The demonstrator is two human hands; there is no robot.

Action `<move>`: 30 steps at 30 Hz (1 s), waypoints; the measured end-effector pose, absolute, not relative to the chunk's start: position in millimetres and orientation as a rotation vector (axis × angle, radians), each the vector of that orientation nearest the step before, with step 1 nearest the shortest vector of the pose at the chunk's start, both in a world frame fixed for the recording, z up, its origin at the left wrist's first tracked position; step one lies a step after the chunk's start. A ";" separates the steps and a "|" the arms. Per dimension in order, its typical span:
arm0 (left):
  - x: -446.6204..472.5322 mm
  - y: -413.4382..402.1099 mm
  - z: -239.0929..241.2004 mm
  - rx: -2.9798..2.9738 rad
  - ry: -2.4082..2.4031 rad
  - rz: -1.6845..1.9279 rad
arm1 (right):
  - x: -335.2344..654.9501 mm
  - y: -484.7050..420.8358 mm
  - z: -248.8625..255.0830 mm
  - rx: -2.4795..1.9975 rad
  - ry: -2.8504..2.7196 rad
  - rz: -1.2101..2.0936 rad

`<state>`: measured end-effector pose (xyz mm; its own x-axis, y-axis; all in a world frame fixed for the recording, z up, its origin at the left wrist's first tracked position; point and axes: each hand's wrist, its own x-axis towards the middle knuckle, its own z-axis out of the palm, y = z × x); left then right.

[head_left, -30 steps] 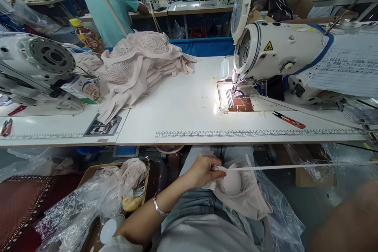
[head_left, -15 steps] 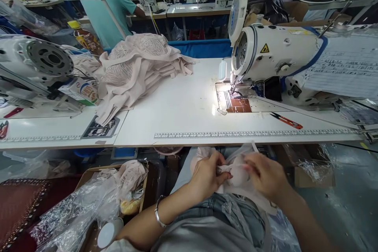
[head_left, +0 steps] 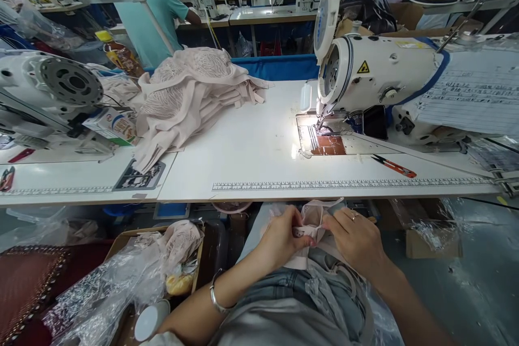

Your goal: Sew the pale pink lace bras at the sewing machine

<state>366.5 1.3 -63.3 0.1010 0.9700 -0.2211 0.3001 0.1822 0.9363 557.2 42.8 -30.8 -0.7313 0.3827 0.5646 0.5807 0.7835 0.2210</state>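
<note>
Over my lap, just below the table's front edge, I hold a pale pink bra (head_left: 313, 215) with thin straps. My left hand (head_left: 284, 238) pinches its edge between thumb and fingers. On the other side, my right hand (head_left: 357, 238), with a ring on one finger, is closed on the same fabric. Part of the bra is hidden behind my fingers, and its straps trail over my jeans. A pile of similar pale pink bras (head_left: 190, 92) lies on the table to the left.
A white sewing machine (head_left: 377, 70) with its lamp lit stands at the right. Orange thread snips (head_left: 393, 166) lie near the printed ruler (head_left: 344, 185). Another machine (head_left: 48, 97) is at the left. A carton (head_left: 198, 265) with plastic bags sits below. Ahead, a person in teal (head_left: 148, 16) works.
My right hand has moved slightly left, closer to my left hand, and turned so its back shows. The fabric between the hands has been pulled up and reshaped.
</note>
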 end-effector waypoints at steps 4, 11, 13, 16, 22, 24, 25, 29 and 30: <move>354.8 -1.7 -72.9 1.317 1.228 0.611 | 594.7 72.7 -21.7 -0.865 -2.311 -0.775; 347.4 3.0 -92.8 1.316 1.136 0.671 | 661.2 81.5 19.6 -1.397 -1.288 -0.366; 352.5 7.3 -88.4 1.456 1.018 0.629 | 649.2 68.9 32.7 -1.435 -1.406 0.082; 361.3 12.8 -68.3 1.656 0.999 0.881 | 615.4 55.0 42.7 -1.384 -1.712 0.760; 391.6 20.1 -43.0 1.239 0.439 0.682 | 562.0 48.7 38.3 -0.999 -1.743 1.400; 398.7 18.8 -50.8 1.144 0.296 0.452 | 561.9 49.9 42.5 -0.970 -1.608 1.368; 398.5 18.1 -55.2 1.131 0.308 0.407 | 565.4 51.1 46.1 -0.957 -1.541 1.305; 375.8 22.0 -56.5 0.990 0.504 0.675 | 587.0 58.4 58.2 -0.991 -1.347 1.035; 370.3 24.6 -52.4 0.896 0.534 0.812 | 589.4 59.7 58.0 -1.027 -1.357 1.024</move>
<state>370.3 24.6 -52.4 0.5928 0.8016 -0.0777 -0.3891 0.3695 0.8438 589.4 59.7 58.0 -0.0283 0.9674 0.2516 0.0241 0.2522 -0.9674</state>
